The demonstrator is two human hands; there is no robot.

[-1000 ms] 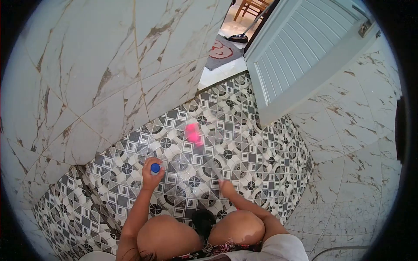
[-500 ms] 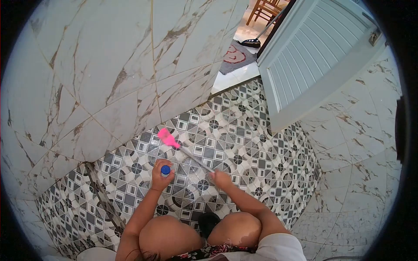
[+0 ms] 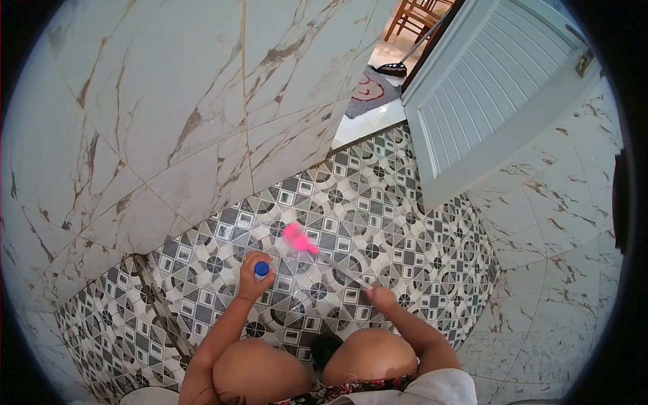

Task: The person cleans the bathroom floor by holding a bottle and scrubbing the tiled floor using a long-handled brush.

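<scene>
My left hand (image 3: 255,278) is wrapped round a bottle with a blue cap (image 3: 261,268); most of its body is hidden by the fingers and the view from above. To the right, my right hand (image 3: 382,298) grips the end of a long-handled brush (image 3: 344,269). Its thin pale handle slants up and left to a bright pink head (image 3: 298,238), which is blurred and lies over the patterned floor tiles (image 3: 317,290). Whether the head touches the floor I cannot tell. My bent knees are below both hands.
A marbled wall (image 3: 169,101) rises on the left. At the upper right a white louvred door (image 3: 486,88) stands ajar. Past the doorway lie a grey mat (image 3: 374,98), a broom head (image 3: 391,69) and a wooden chair (image 3: 412,20). A dark floor channel (image 3: 160,307) runs at lower left.
My right hand has moved right and a little down, drawing the pink brush head right and down, away from the wall. My left hand keeps its hold on the bottle, shifted only slightly.
</scene>
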